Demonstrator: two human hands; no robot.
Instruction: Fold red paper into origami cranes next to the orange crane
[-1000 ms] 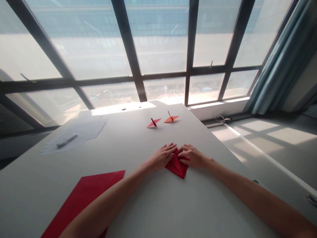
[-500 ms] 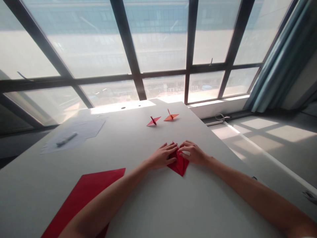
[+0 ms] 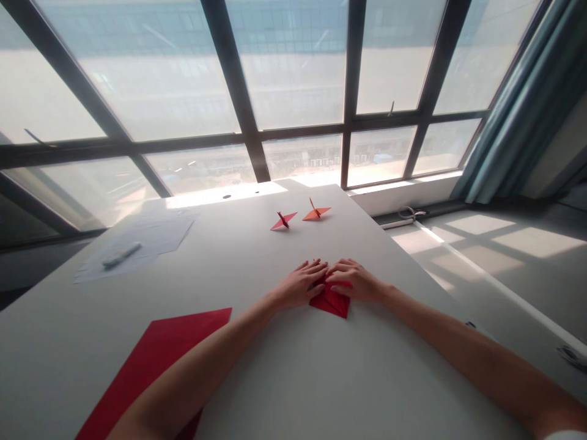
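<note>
A small folded red paper [image 3: 331,300] lies on the white table between my two hands, with several creased layers and a pointed near corner. My left hand [image 3: 302,282] rests on its left side, fingers stretched out and lying flat over the far part. My right hand [image 3: 355,281] is on the right side, fingers bent, with thumb and index finger closed at a flap. The fingers hide the paper's far part, so I cannot tell how the flap lies there. Beyond the hands stand a red paper crane [image 3: 284,222] and an orange paper crane [image 3: 316,212].
Under my left forearm lies a large red paper sheet [image 3: 169,348]. White sheets [image 3: 169,229] with a marker-like white object [image 3: 121,255] on them lie at the left of the table [image 3: 257,391]. Windows stand behind, and a blue curtain [image 3: 504,116] hangs at the right.
The folded paper's near corner has shifted slightly right and up, and its outline looks wider. My right fingers have moved left over it. The view has tilted very slightly.
</note>
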